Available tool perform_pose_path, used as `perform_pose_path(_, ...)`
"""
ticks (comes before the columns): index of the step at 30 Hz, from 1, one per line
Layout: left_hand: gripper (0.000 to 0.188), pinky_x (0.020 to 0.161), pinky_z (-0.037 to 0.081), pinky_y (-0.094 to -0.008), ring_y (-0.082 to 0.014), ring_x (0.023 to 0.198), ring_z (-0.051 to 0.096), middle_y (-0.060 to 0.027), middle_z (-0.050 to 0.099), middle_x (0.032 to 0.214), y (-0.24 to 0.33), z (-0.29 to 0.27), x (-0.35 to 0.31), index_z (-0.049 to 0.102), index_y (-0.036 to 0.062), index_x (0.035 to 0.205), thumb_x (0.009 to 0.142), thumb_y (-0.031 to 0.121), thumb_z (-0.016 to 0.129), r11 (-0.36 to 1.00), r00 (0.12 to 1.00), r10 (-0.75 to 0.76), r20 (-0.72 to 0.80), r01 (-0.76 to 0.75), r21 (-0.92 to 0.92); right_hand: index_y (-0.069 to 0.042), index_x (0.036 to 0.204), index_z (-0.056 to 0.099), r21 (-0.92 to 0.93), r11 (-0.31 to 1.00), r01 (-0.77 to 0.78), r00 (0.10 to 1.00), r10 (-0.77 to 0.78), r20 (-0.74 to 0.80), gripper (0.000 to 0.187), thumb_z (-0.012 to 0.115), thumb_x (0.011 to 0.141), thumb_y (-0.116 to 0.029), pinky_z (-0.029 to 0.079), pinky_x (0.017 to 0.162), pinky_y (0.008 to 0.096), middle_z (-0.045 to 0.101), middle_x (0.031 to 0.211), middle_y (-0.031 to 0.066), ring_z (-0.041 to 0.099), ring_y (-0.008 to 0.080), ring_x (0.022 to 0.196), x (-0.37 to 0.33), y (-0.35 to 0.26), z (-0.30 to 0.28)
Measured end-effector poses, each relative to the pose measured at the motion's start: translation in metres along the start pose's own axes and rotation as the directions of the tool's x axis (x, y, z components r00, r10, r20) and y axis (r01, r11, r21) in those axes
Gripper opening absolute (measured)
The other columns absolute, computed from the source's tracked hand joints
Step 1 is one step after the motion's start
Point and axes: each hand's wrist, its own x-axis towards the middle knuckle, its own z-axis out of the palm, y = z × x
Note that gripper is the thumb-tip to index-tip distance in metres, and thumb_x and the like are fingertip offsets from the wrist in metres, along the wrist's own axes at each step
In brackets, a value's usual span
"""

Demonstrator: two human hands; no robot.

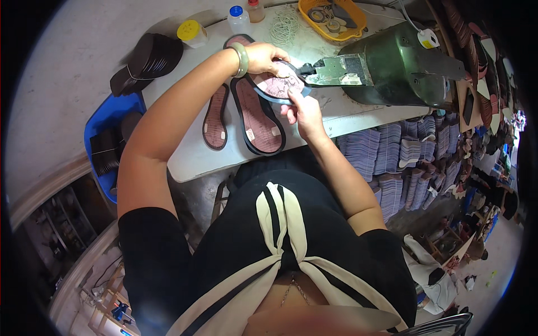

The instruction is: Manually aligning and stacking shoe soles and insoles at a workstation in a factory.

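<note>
A shoe insole (274, 85) with a pinkish patterned face and a dark rim lies under the tip of the green machine's arm (330, 71). My left hand (264, 59), below a pale bangle, grips its upper edge with the fingers bent. At the lower right edge, my right hand (305, 115) pinches the same insole between thumb and fingers. A larger stack of pink insoles with dark edges (259, 120) sits just below on the white table. Beside it lies a narrower pink insole (215, 119). The exact contact between machine tip and insole is too small to tell.
The machine's green body (386, 64) fills the table's right end. An orange basket (332, 19), pale cord (284, 27), a blue-capped bottle (239, 20) and a yellow-lidded jar (191, 32) stand behind. A blue crate (106, 115) is at left; stacked grey-blue pieces (386, 151) are right.
</note>
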Motion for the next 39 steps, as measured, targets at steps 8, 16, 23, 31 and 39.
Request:
perform_pose_path(8, 0.029, 0.078, 0.047, -0.0233, -0.0077, 0.084, 0.054, -0.0007, 0.061, 0.095, 0.009, 0.025, -0.017, 0.057, 0.0054, 0.114, 0.085, 0.010, 0.059, 0.889, 0.984, -0.151, -0.091, 0.095, -0.449, 0.000, 0.075, 0.061, -0.088, 0.996, -0.012, 0.999, 0.007, -0.054, 0.036, 0.056, 0.093, -0.031, 0.033, 0.038, 0.0218, 0.059, 0.057, 0.0070, 0.044, 0.0087, 0.039, 0.009, -0.016, -0.009)
perform_pose_path(16, 0.035, 0.094, 0.043, -0.0293, -0.0176, 0.105, 0.054, -0.0093, 0.058, 0.113, 0.044, 0.062, -0.046, 0.054, -0.0001, 0.116, 0.081, 0.005, 0.060, 0.518, 0.880, -0.390, -0.272, -0.035, -0.855, 0.001, 0.086, 0.065, -0.204, 0.979, 0.012, 1.000, -0.017, -0.019, 0.033, 0.056, 0.092, -0.030, 0.043, 0.038, 0.0246, 0.064, 0.061, 0.0111, 0.056, 0.0125, 0.041, 0.003, -0.022, -0.008)
perform_pose_path(23, 0.027, 0.080, 0.045, -0.0243, -0.0117, 0.089, 0.055, -0.0045, 0.059, 0.099, 0.013, 0.087, -0.029, 0.053, 0.0010, 0.112, 0.085, 0.000, 0.054, 0.777, 0.823, -0.303, -0.480, -0.078, -0.624, 0.001, 0.077, 0.063, -0.231, 0.941, 0.248, 0.961, -0.270, -0.066, 0.041, 0.052, 0.094, -0.034, 0.043, 0.040, 0.0242, 0.059, 0.057, 0.0047, 0.053, 0.0094, 0.041, 0.013, -0.002, -0.014)
perform_pose_path(31, 0.029, 0.083, 0.046, -0.0281, -0.0157, 0.093, 0.056, -0.0098, 0.060, 0.104, 0.009, 0.102, -0.026, 0.050, -0.0010, 0.115, 0.089, 0.008, 0.057, 0.717, 0.766, -0.363, -0.530, -0.134, -0.684, 0.000, 0.086, 0.066, -0.117, 0.934, 0.339, 0.934, -0.348, -0.074, 0.039, 0.050, 0.096, -0.034, 0.043, 0.041, 0.0239, 0.059, 0.061, 0.0022, 0.053, 0.0083, 0.046, 0.004, 0.021, -0.009)
perform_pose_path(39, 0.059, 0.092, 0.043, -0.0356, -0.0266, 0.104, 0.056, -0.0195, 0.058, 0.113, 0.018, 0.108, -0.030, 0.051, -0.0067, 0.118, 0.083, 0.038, 0.066, 0.845, 0.546, -0.506, -0.667, 0.159, -0.511, 0.001, 0.117, 0.054, 0.432, 0.770, -0.469, 0.813, 0.186, 0.551, 0.039, 0.057, 0.089, -0.025, 0.049, 0.087, 0.0404, 0.063, 0.109, 0.0161, 0.061, 0.0259, 0.101, -0.066, 0.063, -0.002)
